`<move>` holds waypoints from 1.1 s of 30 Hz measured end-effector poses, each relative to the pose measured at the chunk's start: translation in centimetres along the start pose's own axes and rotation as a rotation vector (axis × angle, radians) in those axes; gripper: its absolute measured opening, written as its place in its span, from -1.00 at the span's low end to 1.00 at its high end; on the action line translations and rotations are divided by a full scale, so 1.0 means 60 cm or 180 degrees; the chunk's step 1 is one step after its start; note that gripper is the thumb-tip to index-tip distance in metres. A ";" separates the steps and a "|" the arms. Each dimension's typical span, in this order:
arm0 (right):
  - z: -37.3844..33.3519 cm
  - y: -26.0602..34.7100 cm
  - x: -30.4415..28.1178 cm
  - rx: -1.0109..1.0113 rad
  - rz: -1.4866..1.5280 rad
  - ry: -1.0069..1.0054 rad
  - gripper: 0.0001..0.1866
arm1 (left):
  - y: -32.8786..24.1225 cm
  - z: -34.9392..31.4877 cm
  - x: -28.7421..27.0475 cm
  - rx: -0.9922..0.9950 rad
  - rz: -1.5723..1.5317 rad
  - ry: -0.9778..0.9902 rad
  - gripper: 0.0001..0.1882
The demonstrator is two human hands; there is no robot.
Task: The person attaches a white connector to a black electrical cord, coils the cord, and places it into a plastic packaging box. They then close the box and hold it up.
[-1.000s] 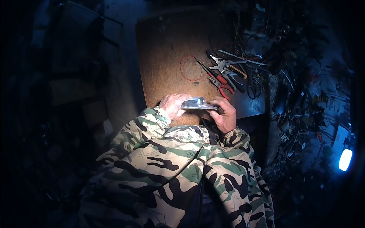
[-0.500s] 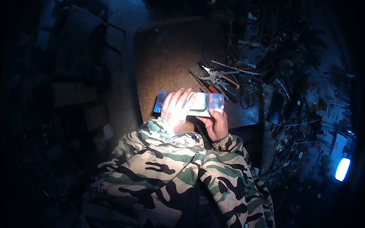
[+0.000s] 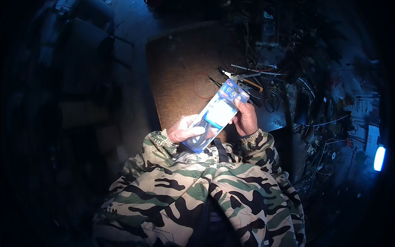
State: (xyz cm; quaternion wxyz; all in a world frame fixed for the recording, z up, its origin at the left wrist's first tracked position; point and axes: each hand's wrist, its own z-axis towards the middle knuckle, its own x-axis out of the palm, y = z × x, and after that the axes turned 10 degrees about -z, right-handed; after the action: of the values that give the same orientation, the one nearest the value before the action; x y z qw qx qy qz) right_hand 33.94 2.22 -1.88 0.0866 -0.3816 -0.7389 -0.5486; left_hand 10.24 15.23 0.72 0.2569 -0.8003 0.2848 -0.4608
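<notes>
Between my two hands is a long blue-and-clear blister pack (image 3: 220, 112), tilted so that its top end points up and to the right. Glare whitens its middle; something dark shows through the plastic near the bottom, too unclear to name. My left hand (image 3: 186, 129) grips the lower left edge, thumb lying across the front. On the upper right edge, my right hand (image 3: 245, 117) pinches the pack with its thumb on the printed card and its fingers behind. Beyond the pack's top end lie pliers (image 3: 236, 77), partly hidden by it.
A brown wooden table (image 3: 177, 78) spreads beyond my hands. On it are a thin red wire loop (image 3: 194, 87), an orange-handled tool (image 3: 253, 85) and dark coiled cable (image 3: 271, 101). Tangled wires and parts crowd the dark right side, near a bright lamp (image 3: 379, 158).
The pack has turned from lying nearly level to a steep slant, its right end swinging up. My left hand has slid from across its front to its lower edge.
</notes>
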 end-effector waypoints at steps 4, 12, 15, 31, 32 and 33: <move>-0.004 0.015 0.054 -0.0115 0.0978 -0.0453 -0.48 | -0.009 0.024 0.035 0.0267 0.0264 -0.0351 -0.39; -0.039 -0.010 0.052 0.0413 0.1015 -0.0975 -0.27 | -0.060 0.077 0.061 -0.0416 -0.0347 -0.0303 -0.44; -0.049 -0.021 0.039 0.0297 0.1112 -0.1026 -0.28 | -0.039 0.100 0.046 -0.0645 -0.0824 -0.0025 -0.41; -0.167 -0.092 0.044 0.0584 0.0171 -0.1740 -0.40 | 0.103 0.102 0.003 -0.0705 0.0964 -0.0064 -0.65; -0.171 -0.144 0.039 0.0403 0.0371 -0.1897 -0.39 | 0.102 0.121 0.016 -0.0827 0.0743 0.0122 -0.65; -0.177 -0.167 0.022 0.0492 0.0166 -0.2044 -0.38 | 0.105 0.139 0.029 -0.0897 0.0466 0.0251 -0.65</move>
State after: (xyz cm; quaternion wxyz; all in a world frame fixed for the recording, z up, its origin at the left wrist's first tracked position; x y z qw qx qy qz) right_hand 23.33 -7.53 -4.56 -0.1081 -0.5461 -0.7578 -0.3402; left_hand 16.98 10.79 -6.20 0.1636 -0.7869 0.4139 -0.4274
